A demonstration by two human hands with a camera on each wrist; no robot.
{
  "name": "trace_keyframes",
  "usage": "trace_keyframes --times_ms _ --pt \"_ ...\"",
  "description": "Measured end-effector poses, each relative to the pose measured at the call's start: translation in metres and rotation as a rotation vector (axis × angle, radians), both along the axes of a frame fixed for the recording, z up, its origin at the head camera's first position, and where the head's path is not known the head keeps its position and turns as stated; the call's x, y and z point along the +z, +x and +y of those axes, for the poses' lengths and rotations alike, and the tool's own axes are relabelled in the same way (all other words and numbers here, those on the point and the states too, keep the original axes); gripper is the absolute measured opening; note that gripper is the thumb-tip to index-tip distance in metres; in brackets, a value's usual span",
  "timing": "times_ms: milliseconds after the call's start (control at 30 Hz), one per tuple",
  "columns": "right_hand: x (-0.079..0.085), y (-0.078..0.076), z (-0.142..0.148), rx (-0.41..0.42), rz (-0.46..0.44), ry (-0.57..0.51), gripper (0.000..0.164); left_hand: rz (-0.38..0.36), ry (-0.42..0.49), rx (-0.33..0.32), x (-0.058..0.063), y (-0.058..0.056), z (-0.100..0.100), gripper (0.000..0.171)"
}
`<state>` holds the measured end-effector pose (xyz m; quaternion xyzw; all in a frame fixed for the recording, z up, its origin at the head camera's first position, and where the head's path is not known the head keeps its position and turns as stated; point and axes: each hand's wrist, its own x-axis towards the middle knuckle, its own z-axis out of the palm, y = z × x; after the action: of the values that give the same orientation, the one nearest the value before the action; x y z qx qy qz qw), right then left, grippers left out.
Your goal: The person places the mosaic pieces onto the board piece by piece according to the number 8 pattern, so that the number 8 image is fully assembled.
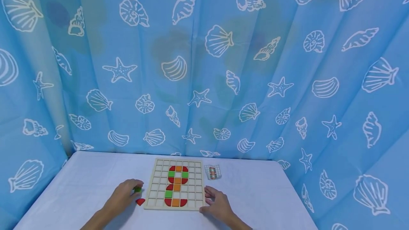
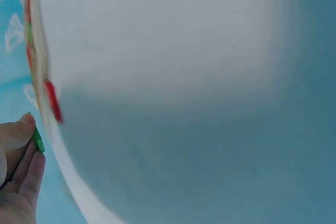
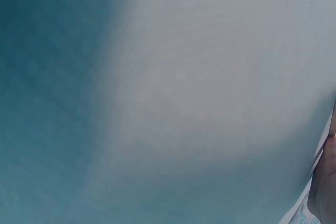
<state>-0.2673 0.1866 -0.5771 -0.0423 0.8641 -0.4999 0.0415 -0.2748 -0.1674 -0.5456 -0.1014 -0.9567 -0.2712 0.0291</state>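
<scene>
- A small green tile (image 1: 137, 189) is pinched in the curled fingers of the left hand (image 1: 123, 197), just off the left edge of the wooden grid board (image 1: 157, 184); in the left wrist view the green piece (image 2: 38, 141) is seen between thumb and fingertips (image 2: 31, 169).
- The right hand (image 1: 216, 204) is laid at the board's near right corner, fingers spread and relaxed, touching the frame; nothing is held in it.
- The tile's own facing and long axis cannot be told, since it is mostly hidden by the fingers.
- A red quarter-round tile (image 1: 140, 201) is seen on the table just below the left hand, beside the board's left edge, its point turned towards the person.
- The board is set with its long axis running away from the person; a figure like an 8 is formed in its cells by red, orange and green tiles, upright along that axis.
- A small pattern card (image 1: 213, 171) is placed just beyond the board's far right corner, apart from it.
- Everything is borne by a table covered in a pale white cloth (image 1: 271, 194).
- The table is enclosed at the back and both sides by a blue curtain (image 1: 204, 63) printed with white shells and starfish.
- The right wrist view is blurred; only pale cloth and a sliver of the hand are shown.
</scene>
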Motion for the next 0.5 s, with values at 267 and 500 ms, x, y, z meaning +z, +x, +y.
trace_keyframes --times_ms 267,500 --pt "0.001 0.002 -0.002 -0.012 -0.011 0.008 0.085 0.059 0.050 -0.145 0.004 0.003 0.052 0.030" --pt "0.004 0.000 -0.002 -0.020 -0.019 0.018 0.084 0.064 0.036 -0.301 0.003 0.002 0.091 0.028"
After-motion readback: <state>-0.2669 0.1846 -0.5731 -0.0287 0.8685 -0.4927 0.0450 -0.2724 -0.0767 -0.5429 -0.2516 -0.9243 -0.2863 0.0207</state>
